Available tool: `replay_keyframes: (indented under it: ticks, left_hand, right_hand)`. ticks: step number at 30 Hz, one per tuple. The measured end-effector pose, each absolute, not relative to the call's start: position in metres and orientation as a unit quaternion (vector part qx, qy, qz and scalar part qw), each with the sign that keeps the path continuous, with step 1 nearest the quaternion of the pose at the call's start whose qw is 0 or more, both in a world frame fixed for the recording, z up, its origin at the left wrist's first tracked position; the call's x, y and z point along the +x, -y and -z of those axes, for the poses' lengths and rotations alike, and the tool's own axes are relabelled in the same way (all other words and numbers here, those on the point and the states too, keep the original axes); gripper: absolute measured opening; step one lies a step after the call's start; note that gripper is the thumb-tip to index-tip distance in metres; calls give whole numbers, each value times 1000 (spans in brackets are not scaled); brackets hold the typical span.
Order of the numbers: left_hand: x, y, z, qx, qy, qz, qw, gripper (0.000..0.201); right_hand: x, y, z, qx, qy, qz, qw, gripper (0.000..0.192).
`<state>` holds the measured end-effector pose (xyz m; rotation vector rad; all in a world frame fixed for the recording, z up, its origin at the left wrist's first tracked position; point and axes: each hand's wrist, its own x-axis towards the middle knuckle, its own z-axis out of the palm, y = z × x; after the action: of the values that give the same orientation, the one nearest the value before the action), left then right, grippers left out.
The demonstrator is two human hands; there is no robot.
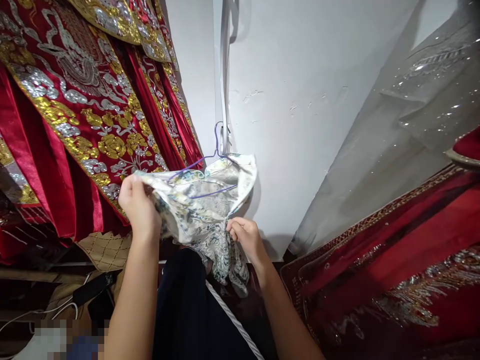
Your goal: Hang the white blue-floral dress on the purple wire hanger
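A white floral garment (210, 200) with a blue-green leafy print hangs partly over a thin purple wire hanger (216, 140). The hanger's hook is caught on a narrow white strip (222, 75) against the wall. At the garment's left end, my left hand (138, 202) is closed on its upper edge and pulls it out sideways. My right hand (243, 234) pinches the garment's front edge below the collar. One hanger bar shows inside the garment's opening. The lower part of the cloth hangs in gathered folds between my hands.
Red costumes (86, 90) with gold and silver sequins hang at the left. Clear plastic (375, 140) covers a wall section at the right, beside a red embroidered cloth (375, 270). A black device (93, 289) with white cables lies low at the left.
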<state>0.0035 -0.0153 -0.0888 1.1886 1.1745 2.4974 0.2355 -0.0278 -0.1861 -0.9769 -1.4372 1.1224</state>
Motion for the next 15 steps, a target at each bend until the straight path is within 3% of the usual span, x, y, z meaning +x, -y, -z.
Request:
replay_keyframes:
  ticks: [4, 8, 11, 15]
  left_hand:
    - [-1, 12, 170, 228, -367, -888, 159, 17]
    - [43, 31, 239, 256, -418, -822, 290, 17]
    - [73, 42, 248, 292, -414, -783, 360, 24]
    - [94, 59, 213, 366, -365, -751, 411, 31]
  right_hand:
    - [226, 77, 204, -398, 573, -499, 514, 23]
    - [223, 97, 217, -389, 557, -543, 493, 25]
    - [235, 95, 224, -405, 583, -533, 460, 30]
    - [251, 90, 224, -466, 572, -430, 521, 31]
